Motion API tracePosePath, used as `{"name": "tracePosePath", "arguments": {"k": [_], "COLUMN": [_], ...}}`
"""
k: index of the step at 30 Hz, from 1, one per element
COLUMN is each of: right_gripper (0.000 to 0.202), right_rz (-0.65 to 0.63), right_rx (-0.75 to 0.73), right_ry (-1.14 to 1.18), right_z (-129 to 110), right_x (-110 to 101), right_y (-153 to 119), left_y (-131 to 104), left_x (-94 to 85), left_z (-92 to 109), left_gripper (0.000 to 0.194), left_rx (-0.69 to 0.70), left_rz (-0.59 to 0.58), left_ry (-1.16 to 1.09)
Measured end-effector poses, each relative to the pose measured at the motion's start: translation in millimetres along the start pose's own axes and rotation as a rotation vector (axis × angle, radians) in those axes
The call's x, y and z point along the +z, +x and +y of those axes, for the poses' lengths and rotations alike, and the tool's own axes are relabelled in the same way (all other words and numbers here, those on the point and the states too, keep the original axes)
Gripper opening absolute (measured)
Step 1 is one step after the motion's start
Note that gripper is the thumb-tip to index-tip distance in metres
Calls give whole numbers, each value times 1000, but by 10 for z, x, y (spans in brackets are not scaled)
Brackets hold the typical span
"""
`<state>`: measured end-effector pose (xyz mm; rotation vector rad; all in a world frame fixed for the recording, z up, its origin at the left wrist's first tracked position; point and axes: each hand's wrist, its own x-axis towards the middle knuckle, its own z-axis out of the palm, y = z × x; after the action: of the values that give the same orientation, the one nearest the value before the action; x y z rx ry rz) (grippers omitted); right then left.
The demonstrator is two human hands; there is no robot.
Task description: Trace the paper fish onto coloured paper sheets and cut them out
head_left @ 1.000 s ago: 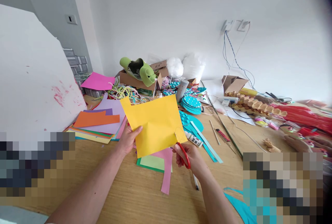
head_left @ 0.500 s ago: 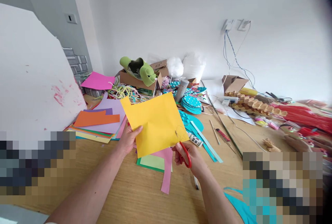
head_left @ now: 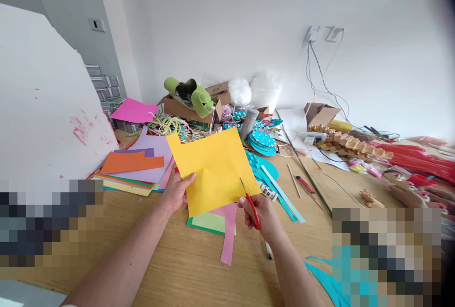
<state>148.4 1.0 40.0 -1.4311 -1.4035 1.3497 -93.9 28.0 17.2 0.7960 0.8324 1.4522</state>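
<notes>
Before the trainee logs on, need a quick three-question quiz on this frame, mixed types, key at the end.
1. Fill in the blank: the right hand holds the ____.

2. True or false: the yellow sheet lies flat on the table, with no hand on it.

3. Multiple choice: at the person's left, what colour is the sheet on top of the paper stack?
A) white
B) orange
C) black

Key:
1. Red-handled scissors.
2. False: the left hand holds it up by its left side, thumb in front.
3. B.
</notes>
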Motion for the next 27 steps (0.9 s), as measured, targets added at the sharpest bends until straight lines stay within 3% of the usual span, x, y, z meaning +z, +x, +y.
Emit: {"name": "tracePosePath", "arguments": {"k": [18,27], "right_gripper": [41,39], "right_rz": [-69,-68], "right_rx": [-58,-20], "right_ry": [20,-53], "right_z": [2,22], "right_x": [-9,-20], "right_y": [29,15], "left_y": [-20,-35], "left_x": [13,32], "left_z": [20,42], "left_gripper": [52,52], "left_rx": [-13,-44], "left_rz": [0,29], "left_ry": [32,83]}}
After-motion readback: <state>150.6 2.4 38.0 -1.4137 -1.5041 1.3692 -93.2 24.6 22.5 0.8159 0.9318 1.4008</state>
